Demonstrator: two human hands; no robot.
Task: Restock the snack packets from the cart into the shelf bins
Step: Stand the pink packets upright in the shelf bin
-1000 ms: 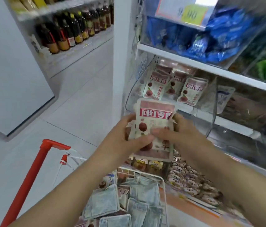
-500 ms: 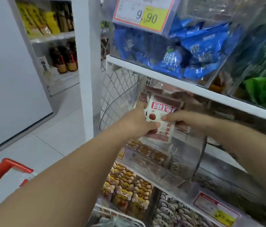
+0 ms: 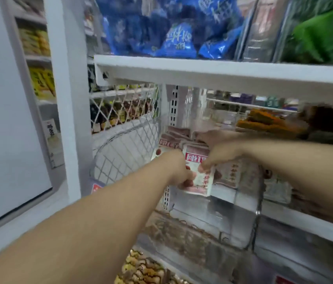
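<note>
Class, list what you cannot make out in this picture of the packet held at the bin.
Head view:
1. Packet: print blurred; left edge hidden by left hand.
2. Packets behind: partly covered by right hand.
3. Dark goods at right: motion-blurred.
4. Cart: out of frame.

Both hands on 1 red-and-white snack packet (image 3: 201, 181) at the mouth of the clear bin (image 3: 243, 222). Left hand (image 3: 179, 171) grips its left edge, right hand (image 3: 221, 152) pinches its top right. Matching packets (image 3: 168, 143) just behind it. Blue packets (image 3: 173, 33) on the shelf above, green packets (image 3: 325, 35) to their right.
</note>
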